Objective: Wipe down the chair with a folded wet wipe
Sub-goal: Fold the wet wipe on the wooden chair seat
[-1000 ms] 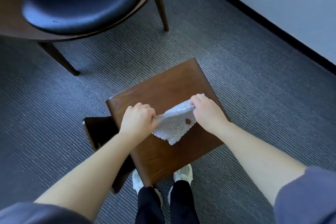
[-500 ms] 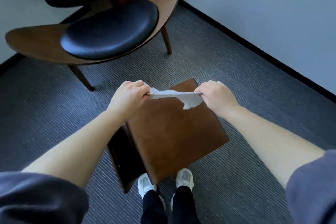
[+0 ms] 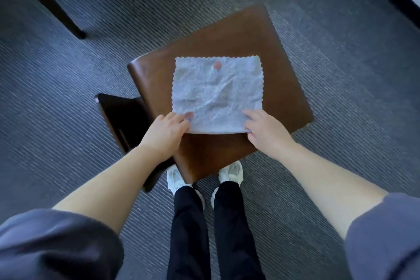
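A: Wipe where?
B: Wet wipe (image 3: pixel 216 93) laid flat on brown wooden stool (image 3: pixel 272 52), scalloped edges, reddish spots.
A: Hands?
B: Left hand (image 3: pixel 164 136) pinching near-left corner w/ thumb on top. Right hand (image 3: pixel 266 134) pinching near-right corner, edge slightly lifted.
A: Chair?
B: Only dark chair leg (image 3: pixel 50 4) visible, top left on grey carpet (image 3: pixel 341 75), well apart from stool.
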`<state>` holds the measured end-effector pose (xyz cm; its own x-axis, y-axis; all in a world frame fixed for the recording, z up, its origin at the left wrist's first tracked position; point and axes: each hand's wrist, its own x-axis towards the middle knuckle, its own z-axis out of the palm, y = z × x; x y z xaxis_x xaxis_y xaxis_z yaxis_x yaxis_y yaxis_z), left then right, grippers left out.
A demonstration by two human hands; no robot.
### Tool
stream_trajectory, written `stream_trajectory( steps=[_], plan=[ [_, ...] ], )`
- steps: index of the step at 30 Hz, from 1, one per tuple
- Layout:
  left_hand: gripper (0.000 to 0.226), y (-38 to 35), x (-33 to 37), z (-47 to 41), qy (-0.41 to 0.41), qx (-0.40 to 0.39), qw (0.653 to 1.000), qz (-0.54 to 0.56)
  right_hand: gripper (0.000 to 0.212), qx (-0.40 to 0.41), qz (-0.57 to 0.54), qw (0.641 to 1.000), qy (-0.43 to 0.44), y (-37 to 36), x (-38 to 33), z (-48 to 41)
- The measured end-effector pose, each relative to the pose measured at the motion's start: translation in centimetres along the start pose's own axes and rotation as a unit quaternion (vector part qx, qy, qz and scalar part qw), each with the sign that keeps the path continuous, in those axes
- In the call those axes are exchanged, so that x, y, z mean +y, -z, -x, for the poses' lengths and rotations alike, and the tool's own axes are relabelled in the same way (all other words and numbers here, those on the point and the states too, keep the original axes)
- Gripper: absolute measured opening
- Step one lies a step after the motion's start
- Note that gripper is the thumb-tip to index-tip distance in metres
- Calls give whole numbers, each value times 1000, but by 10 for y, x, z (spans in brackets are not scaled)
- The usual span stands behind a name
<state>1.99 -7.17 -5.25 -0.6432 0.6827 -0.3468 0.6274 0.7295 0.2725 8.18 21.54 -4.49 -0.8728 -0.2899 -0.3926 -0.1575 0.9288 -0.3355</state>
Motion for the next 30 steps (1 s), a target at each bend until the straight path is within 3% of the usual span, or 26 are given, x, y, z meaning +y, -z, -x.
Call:
stream_trajectory(
  steps=[3,5,8,10,15,21,24,30],
  plan=[
    [32,3,4,10,28,-29,999,20,29,15,7,1000,-1,0,-7,7],
    [40,13,4,3,37,19,998,42,43,47,5,999,-18,10,-8,-4],
    [32,17,0,-31,58,127,990,12,51,85,31,994,-56,17,-6,-45],
    [48,12,1,-60,85,130,988,7,59,76,51,991,-96,11,-7,-75],
    [67,-16,1,-103,130,93,987,14,64,78,113,981,-140,-18,-6,-107],
    [76,-16,-23,-94,179,108,978,-21,63,117,91,970,-192,-16,16,-100],
    [78,-10,-22,-87,171,101,980,-18,66,109,84,972,-191,-8,11,-92],
    [75,-44,15,-36,53,104,992,-46,71,63,114,986,-105,-49,-29,-43]
  ],
)
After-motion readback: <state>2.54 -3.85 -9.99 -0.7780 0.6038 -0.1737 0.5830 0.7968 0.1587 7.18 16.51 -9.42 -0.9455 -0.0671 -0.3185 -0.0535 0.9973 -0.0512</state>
